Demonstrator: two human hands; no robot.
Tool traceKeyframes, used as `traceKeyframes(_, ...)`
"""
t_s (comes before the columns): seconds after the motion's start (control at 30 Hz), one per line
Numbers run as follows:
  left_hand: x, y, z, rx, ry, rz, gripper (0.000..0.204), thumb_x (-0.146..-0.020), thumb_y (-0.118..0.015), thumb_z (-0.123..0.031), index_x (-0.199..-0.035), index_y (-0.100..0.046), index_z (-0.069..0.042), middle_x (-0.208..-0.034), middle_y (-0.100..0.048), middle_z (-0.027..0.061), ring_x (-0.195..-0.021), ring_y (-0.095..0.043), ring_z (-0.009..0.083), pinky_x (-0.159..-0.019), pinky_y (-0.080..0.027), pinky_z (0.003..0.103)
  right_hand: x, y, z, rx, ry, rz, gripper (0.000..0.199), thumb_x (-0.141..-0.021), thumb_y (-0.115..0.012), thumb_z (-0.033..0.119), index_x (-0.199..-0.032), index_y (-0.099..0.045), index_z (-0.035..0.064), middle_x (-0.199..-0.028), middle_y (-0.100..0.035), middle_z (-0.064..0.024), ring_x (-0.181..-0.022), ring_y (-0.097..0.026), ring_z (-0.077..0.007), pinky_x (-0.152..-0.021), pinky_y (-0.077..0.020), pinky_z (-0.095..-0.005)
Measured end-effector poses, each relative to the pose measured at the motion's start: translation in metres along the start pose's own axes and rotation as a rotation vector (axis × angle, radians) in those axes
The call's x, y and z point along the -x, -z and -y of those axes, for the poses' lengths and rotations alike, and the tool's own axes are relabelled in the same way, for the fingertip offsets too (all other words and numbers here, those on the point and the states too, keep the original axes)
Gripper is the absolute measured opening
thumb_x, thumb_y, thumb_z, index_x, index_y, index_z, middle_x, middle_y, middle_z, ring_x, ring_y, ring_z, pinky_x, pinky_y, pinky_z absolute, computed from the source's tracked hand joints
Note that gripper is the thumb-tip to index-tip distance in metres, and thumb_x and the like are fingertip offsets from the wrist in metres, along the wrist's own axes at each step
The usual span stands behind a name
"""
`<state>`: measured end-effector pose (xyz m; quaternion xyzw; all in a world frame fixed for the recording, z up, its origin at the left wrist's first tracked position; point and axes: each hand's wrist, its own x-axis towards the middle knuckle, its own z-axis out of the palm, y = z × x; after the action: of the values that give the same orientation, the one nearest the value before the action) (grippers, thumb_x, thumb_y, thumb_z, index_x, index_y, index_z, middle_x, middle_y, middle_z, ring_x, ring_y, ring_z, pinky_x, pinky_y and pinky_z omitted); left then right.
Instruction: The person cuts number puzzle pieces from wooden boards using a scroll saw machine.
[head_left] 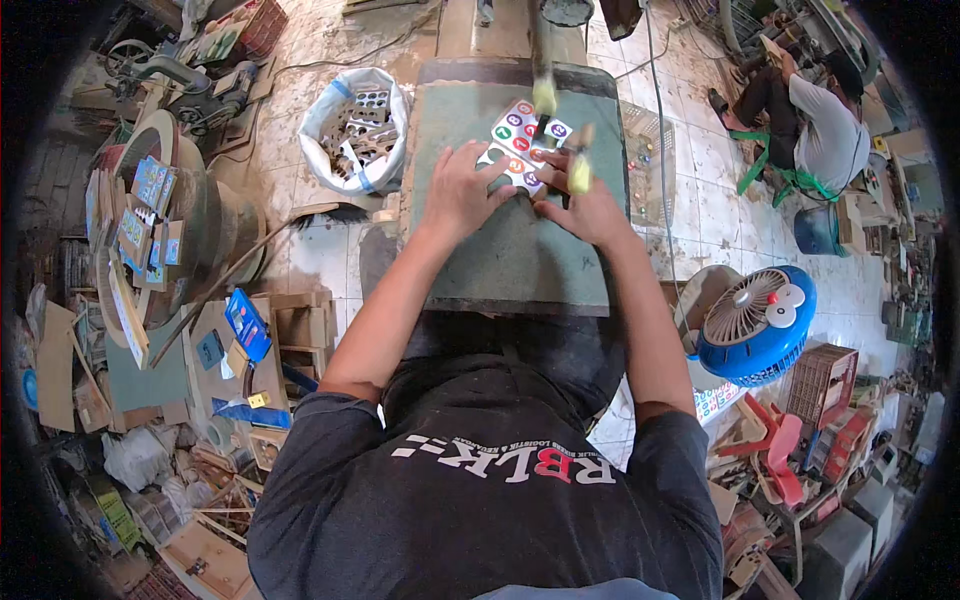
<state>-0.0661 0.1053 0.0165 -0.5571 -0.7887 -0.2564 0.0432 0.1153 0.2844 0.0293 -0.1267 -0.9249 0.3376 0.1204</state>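
Note:
A thin white board (518, 130) printed with coloured circles lies on the dark green worktop (460, 275). At its left edge, my left hand (465, 190) holds it with thumb and fingers apart against the board. From the right, my right hand (585, 208) holds the near right part, its fingers bent. Above the board stands an upright machine part (543, 95) with a pale yellow-green piece, its lower end near the circles. Another yellow-green piece (580, 172), smeared by motion, is over my right fingers and partly hides them.
Left of the worktop stands a white sack (352, 130) of offcuts with round holes. A crate (648, 165) is at the worktop's right. A blue fan (755, 325) stands nearer on the right. Farther right, another person (825, 125) sits low. Stacked printed boards (150, 220) are at left.

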Motion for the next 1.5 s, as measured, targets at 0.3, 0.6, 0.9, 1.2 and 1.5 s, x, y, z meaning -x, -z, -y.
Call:
traceKeyframes(0.3,0.003,0.002,-0.011,0.009,0.088,-0.038,0.044,-0.083,-0.088,-0.035,-0.123,-0.077,-0.021,-0.137,-0.068,0.0162,-0.134,-0.062,0.035,-0.116,-0.042,0.062,-0.007,0.002,-0.013,0.005,0.137,0.022,0.057,-0.089,-0.084,0.027,-0.141,-0.067,0.0129,-0.152,-0.062,-0.0134,-0.132,-0.062,-0.0382,-0.111,-0.0515,-0.0473)
traceKeyframes(0.6,-0.001,0.0,-0.007,0.003,0.108,0.011,0.044,-0.086,-0.085,-0.037,-0.128,-0.077,-0.023,-0.145,-0.065,0.015,-0.141,-0.058,0.0336,-0.12,-0.038,0.063,-0.007,0.007,0.0,-0.022,0.012,0.137,0.094,-0.093,-0.083,0.017,-0.165,-0.022,0.0062,-0.159,-0.058,-0.0082,-0.148,-0.053,-0.033,-0.12,-0.0439,-0.0432)
traceKeyframes(0.9,-0.004,-0.001,0.0,-0.011,0.081,0.052,0.048,-0.089,-0.084,-0.035,-0.135,-0.074,-0.026,-0.151,-0.062,0.0133,-0.147,-0.053,0.0342,-0.121,-0.036,0.065,0.001,-0.009,0.005,0.128,0.002,-0.022,0.073,-0.091,-0.084,0.024,-0.153,-0.05,0.0074,-0.152,-0.063,-0.0089,-0.147,-0.052,-0.0337,-0.12,-0.0447,-0.0444)
traceKeyframes(1.2,-0.006,0.0,-0.004,-0.041,0.093,0.12,0.063,-0.089,-0.08,-0.049,-0.144,-0.068,-0.021,-0.161,-0.05,0.0224,-0.153,-0.044,0.0407,-0.126,-0.026,0.067,-0.001,-0.002,-0.006,0.239,0.153,0.003,0.088,-0.096,-0.08,0.021,-0.161,-0.025,0.001,-0.152,-0.065,-0.0079,-0.143,-0.057,-0.0319,-0.114,-0.0497,-0.0446)
traceKeyframes(1.5,0.006,-0.011,-0.038,-0.038,0.297,0.099,0.104,-0.083,-0.081,-0.064,-0.156,-0.049,0.002,-0.164,-0.04,0.0345,-0.159,-0.032,0.0452,-0.128,-0.018,0.066,-0.004,0.003,0.001,0.136,0.143,-0.028,0.033,-0.095,-0.078,0.029,-0.124,-0.078,0.0123,-0.145,-0.068,-0.0061,-0.134,-0.06,-0.0353,-0.113,-0.0483,-0.0491)
